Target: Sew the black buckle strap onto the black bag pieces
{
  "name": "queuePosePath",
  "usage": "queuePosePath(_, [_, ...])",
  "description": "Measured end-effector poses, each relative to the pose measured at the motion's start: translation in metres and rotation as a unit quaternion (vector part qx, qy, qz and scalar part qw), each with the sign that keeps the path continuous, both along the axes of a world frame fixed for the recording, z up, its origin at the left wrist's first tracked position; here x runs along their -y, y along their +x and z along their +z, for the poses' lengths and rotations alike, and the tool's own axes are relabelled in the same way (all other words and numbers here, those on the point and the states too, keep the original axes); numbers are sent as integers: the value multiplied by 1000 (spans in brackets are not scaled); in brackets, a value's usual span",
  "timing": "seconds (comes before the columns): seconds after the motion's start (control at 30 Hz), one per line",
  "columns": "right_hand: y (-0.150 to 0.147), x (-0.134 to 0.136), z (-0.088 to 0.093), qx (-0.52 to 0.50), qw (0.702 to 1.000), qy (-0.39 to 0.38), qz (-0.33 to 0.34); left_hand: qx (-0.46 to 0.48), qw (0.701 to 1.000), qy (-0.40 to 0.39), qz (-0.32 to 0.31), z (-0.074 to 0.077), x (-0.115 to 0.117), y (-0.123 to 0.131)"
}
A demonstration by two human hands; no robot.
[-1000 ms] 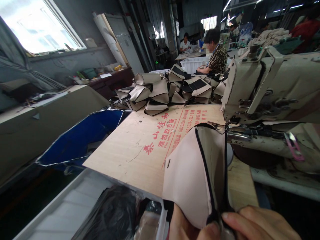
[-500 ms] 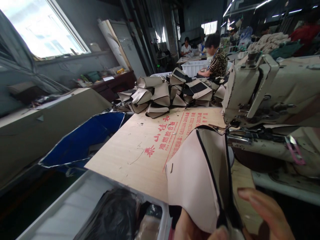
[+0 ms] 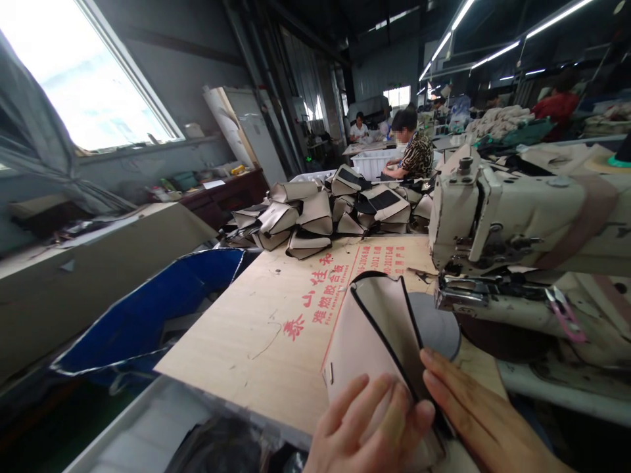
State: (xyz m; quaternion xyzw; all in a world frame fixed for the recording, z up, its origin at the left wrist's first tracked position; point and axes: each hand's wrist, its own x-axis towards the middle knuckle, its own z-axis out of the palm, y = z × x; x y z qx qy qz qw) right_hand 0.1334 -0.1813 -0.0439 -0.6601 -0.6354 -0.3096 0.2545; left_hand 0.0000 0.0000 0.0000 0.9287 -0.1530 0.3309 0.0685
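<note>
A beige bag (image 3: 367, 328) with black edging stands tilted at the front of the plywood board, its gusset side facing up and right. A small metal fitting (image 3: 331, 373) sits on its front panel. My left hand (image 3: 367, 420) grips the lower part of the bag, fingers bent over the front panel and thumb by the black edge. My right hand (image 3: 473, 407) lies along the bag's right edge with straight fingers, touching it; its thumb is hidden. To the right, apart from the bag, is a sewing machine (image 3: 522, 217) with a cylinder arm (image 3: 483, 295).
Similar bags (image 3: 315, 210) are heaped beyond the printed plywood board (image 3: 236, 341). Pink-handled thread snips (image 3: 566, 315) rest on the machine arm. A blue lined container (image 3: 148, 315) stands left, and a white bin (image 3: 133, 427) lies below. A co-worker (image 3: 411, 144) sits at the back.
My left hand has come from beneath the bag onto its front panel. My right hand, lifted away before, now touches the right edge. The bag sits lower and slightly left in view.
</note>
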Motion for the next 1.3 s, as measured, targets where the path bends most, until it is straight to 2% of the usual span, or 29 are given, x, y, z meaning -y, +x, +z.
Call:
queuePosePath(0.07, [11, 4, 18, 28, 998, -49, 2, -83, 994, 32, -62, 28, -11, 14])
queuePosePath(0.17, [27, 7, 52, 53, 995, -84, 4, -115, 989, 19, -86, 66, -20, 34])
queuePosePath(0.23, [34, 5, 68, 36, 996, -79, 13, -109, 989, 3, -100, 78, -22, 48])
queuePosePath(0.27, [36, 2, 71, 12, 997, -74, 18, -118, 987, -11, -109, 78, -24, 56])
queuePosePath(0.3, [39, -2, 69, -21, 997, -69, 22, -134, 983, -37, -117, 74, -25, 63])
queuePosePath(0.37, [45, -12, 53, -112, 991, -71, 16, -186, 969, -117, -115, 56, -28, 78])
queuePosePath(0.5, [60, -32, -1, -277, 956, -93, -11, -248, 927, -273, -61, 0, -29, 101])
queuePosePath(0.57, [66, -37, -19, -311, 947, -80, -17, -240, 916, -318, -44, -20, -27, 108])
queuePosePath(0.63, [71, -39, -26, -322, 945, -55, -26, -224, 911, -345, -30, -31, -24, 114])
queuePosePath(0.77, [77, -40, -27, -293, 955, -12, -42, -167, 907, -387, 14, -33, -18, 128])
queuePosePath(0.83, [80, -40, -29, -280, 959, 1, -49, -143, 911, -387, 11, -31, -17, 135])
queuePosePath(0.97, [82, -38, -37, -296, 954, 27, -44, -178, 931, -315, -47, -22, -21, 140])
queuePosePath(1.1, [82, -39, -41, -292, 954, 40, -49, -257, 932, -223, -122, -7, -29, 138])
queuePosePath(1.2, [79, -42, -41, -282, 957, 28, -60, -273, 936, -188, -117, 1, -33, 137])
queuePosePath(1.3, [76, -45, -40, -293, 952, 47, -71, -271, 941, -177, -99, 0, -36, 139])
